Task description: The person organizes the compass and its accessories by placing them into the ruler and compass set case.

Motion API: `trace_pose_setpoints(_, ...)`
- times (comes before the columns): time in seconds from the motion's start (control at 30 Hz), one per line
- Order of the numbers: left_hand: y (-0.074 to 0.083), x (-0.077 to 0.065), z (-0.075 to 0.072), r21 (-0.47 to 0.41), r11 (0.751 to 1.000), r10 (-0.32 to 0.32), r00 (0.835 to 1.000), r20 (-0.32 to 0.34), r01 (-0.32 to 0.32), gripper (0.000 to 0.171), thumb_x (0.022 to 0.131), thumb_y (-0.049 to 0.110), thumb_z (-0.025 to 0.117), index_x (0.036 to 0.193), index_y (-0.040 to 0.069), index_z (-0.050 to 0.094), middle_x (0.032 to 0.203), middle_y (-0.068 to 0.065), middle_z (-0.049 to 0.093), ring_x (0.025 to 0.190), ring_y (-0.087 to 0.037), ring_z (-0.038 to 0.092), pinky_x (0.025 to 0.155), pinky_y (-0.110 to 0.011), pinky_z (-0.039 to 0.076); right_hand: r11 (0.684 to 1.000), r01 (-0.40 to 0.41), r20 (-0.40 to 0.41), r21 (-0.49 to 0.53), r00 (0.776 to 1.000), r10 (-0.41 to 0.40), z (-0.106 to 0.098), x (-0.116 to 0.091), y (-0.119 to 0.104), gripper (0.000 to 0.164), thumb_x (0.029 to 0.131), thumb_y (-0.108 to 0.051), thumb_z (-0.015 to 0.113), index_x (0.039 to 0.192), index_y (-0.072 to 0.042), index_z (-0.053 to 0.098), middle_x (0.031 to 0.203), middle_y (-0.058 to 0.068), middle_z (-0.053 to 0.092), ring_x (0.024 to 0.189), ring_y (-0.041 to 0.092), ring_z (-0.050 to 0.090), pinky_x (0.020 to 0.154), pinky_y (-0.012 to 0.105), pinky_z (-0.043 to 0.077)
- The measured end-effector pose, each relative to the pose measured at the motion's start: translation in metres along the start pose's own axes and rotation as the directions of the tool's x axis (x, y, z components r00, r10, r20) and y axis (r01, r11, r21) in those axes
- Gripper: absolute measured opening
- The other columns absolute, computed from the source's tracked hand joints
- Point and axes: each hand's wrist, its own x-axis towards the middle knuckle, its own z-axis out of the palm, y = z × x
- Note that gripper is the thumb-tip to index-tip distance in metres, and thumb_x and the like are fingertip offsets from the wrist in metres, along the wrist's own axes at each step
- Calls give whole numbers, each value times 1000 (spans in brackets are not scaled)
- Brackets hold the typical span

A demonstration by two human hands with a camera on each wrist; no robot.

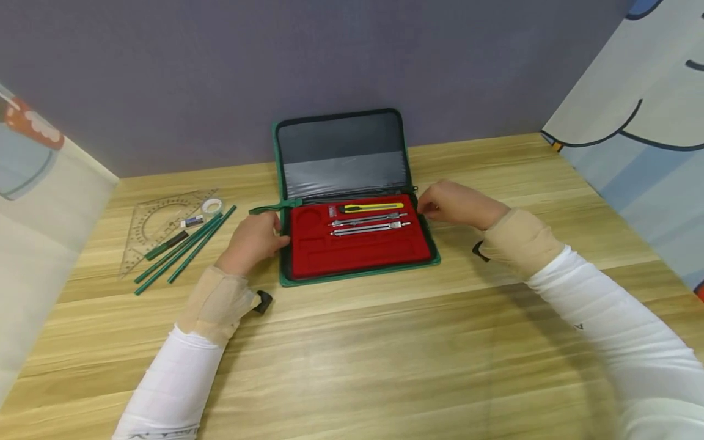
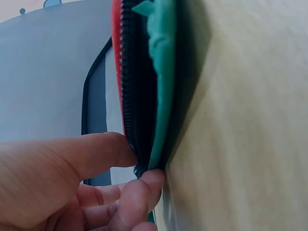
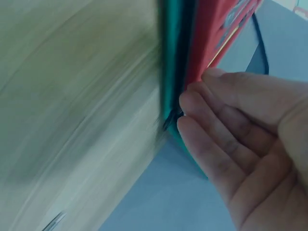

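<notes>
green case (image 1: 360,258) lies between left fingers (image 2: 134,198) pinching it and right fingers (image 3: 207,149) apparently likewise.

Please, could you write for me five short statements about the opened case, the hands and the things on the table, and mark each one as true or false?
1. The case lies open on the table. True.
2. The green pencils lie inside the case. False: the green pencils lie on the table, to the left of the case.
3. The yellow cutter lies in the red insert. True.
4. The left hand holds a marker. False: the left hand is at the left edge of the case.
5. The right hand is at the right edge of the case. True.
</notes>
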Motion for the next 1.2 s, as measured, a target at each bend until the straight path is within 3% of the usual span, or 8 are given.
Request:
trace_pose_setpoints(0.17, 0, 0, 1, 2, 1000, 15, 1000, -18, -15, 27, 88, 20, 62, 100, -3, 57, 61, -6, 63, 58, -19, 60, 63, -35, 44, 999, -46, -29, 7, 999, 46, -5, -11, 15, 15, 81, 9, 63, 93, 5, 69, 92, 17, 69, 84, 30, 65, 77, 45, 52)
trace_pose_setpoints(0.27, 0, -1, 1, 1, 1000, 16, 1000, -21, -16, 27, 87, 20, 62, 100, -3, 57, 61, -6, 63, 58, -19, 60, 64, -35, 44, 993, -116, -36, 6, 993, 116, -8, -17, 23, 16, 81, 7, 63, 96, 6, 69, 94, 19, 68, 86, 32, 64, 79, 46, 51)
trace_pose_setpoints(0.43, 1, -2, 1, -2, 1000, 18, 1000, -21, -18, 26, 87, 19, 62, 99, -3, 57, 61, -6, 63, 58, -18, 61, 64, -36, 44, 970, -243, -38, 8, 969, 243, -11, -27, 39, 15, 82, 1, 63, 94, 7, 68, 92, 21, 67, 86, 34, 63, 78, 48, 49)
trace_pose_setpoints(0.67, 1, -3, 1, -6, 1000, 18, 1000, -20, -18, 26, 87, 19, 62, 99, -3, 57, 61, -6, 63, 58, -19, 61, 64, -36, 44, 943, -329, -16, 52, 944, 330, -11, -42, 63, 13, 82, 0, 60, 92, 4, 65, 92, 20, 65, 85, 34, 60, 76, 50, 47)
trace_pose_setpoints(0.83, 0, -4, 1, -10, 1000, 12, 1000, -11, -12, 27, 87, 19, 62, 100, -3, 56, 61, -6, 63, 58, -18, 61, 63, -35, 44, 912, -406, 40, 52, 914, 405, -11, -49, 70, 17, 78, -3, 64, 93, 2, 61, 93, 19, 61, 84, 32, 56, 74, 47, 44)
trace_pose_setpoints(1.03, -2, -4, 1, -5, 1000, 11, 1000, -6, -11, 27, 88, 19, 62, 100, -3, 56, 62, -7, 64, 56, -17, 61, 62, -34, 44, 901, -429, 89, 63, 902, 423, -10, -55, 71, 17, 76, 0, 63, 92, 1, 58, 90, 16, 59, 79, 27, 54, 69, 44, 43)
trace_pose_setpoints(1.2, -3, -4, 1, -1, 1000, 7, 1000, -9, -7, 26, 88, 20, 62, 100, -3, 57, 62, -6, 64, 56, -17, 61, 63, -34, 44, 909, -413, 62, 63, 910, 409, -6, -55, 70, 14, 76, 4, 63, 89, 0, 58, 88, 16, 59, 79, 28, 55, 69, 44, 44)
